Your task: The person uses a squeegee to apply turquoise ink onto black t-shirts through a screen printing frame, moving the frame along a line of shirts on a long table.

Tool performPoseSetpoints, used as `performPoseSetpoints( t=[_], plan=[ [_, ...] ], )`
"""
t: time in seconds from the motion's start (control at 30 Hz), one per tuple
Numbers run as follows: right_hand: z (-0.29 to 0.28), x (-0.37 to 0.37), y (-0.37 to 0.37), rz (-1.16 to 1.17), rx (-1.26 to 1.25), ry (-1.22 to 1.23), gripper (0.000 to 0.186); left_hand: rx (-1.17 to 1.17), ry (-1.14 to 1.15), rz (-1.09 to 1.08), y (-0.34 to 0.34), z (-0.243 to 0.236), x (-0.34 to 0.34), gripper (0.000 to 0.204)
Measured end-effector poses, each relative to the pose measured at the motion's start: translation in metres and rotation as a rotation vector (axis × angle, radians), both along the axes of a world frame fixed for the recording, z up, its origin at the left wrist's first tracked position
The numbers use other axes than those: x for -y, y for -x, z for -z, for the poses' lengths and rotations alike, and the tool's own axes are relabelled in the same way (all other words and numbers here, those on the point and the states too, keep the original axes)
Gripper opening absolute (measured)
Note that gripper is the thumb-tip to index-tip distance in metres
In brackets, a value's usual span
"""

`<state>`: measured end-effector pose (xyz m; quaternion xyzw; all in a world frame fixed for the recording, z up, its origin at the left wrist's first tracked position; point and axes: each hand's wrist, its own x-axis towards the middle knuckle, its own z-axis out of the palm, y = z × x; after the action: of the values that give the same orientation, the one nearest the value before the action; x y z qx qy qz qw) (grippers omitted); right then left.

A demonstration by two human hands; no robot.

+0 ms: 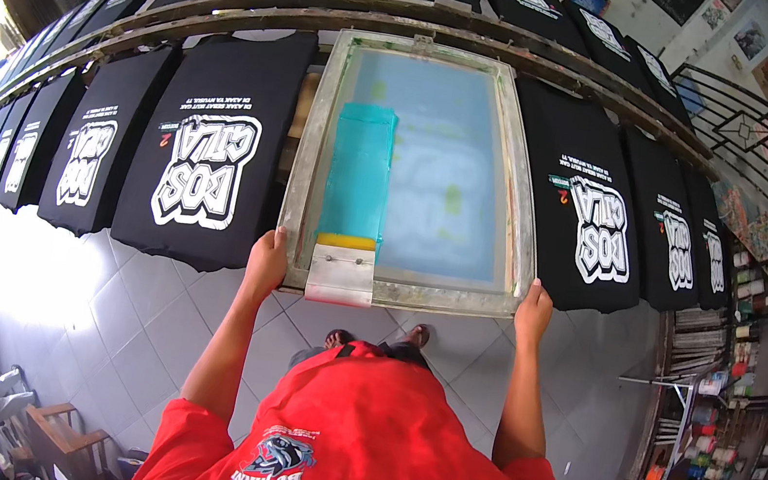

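A screen printing frame (454,300) with worn, pale rails is in front of me. My left hand (267,261) is closed around its near left corner. At the near right corner, my right hand (534,312) grips the same frame. Its pale blue mesh (454,161) carries a wide strip of teal ink (358,173) along the left side. A squeegee (342,275) with a whitish holder and a yellow edge lies at the near end of that strip, overlapping the near rail. What lies beneath the frame is mostly hidden.
Black printed T-shirts, one (217,99) left of the frame and another (565,138) right, lie along a row of boards. Long rails (239,13) run behind, with a second row of shirts beyond. Shelves of containers (723,415) stand right; a wooden chair (67,436) is lower left.
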<state>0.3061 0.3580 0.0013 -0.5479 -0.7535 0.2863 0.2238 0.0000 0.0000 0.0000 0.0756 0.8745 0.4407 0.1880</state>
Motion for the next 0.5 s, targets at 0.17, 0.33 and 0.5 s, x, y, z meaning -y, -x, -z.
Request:
performPoseSetpoints(
  t=[0.17,0.33,0.5],
  plan=[
    [0.006,0.010,0.009,0.011,-0.071,0.010,0.052,-0.056,-0.007,-0.014,0.005,-0.001,0.004,0.047],
    [0.036,-0.003,0.007,0.021,0.018,-0.060,0.053,-0.076,0.009,-0.019,0.004,0.033,0.001,0.048],
    [0.027,0.000,0.009,0.006,0.069,0.012,0.052,-0.046,-0.013,-0.010,0.003,0.028,-0.008,0.049]
  ],
)
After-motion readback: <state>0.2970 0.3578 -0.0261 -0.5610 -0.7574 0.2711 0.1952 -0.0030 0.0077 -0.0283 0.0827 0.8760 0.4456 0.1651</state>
